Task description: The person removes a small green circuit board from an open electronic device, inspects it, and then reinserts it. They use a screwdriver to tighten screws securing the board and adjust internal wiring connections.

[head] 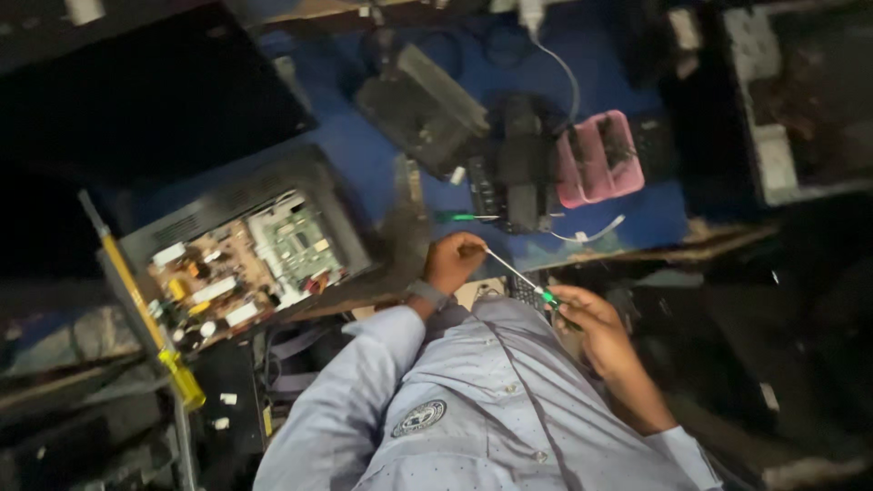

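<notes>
Near the middle of the frame my right hand [596,323] is closed on the green handle of a thin screwdriver [518,275], and my left hand [452,261] pinches its tip. I judge the bare fingers at the point could get jabbed if the shaft slips. The screwdriver looks slim, with a bright metal shaft. At the left, an opened device with its circuit board [250,264] exposed lies on the blue desk [364,155], beside a yellow-handled screwdriver [145,314].
</notes>
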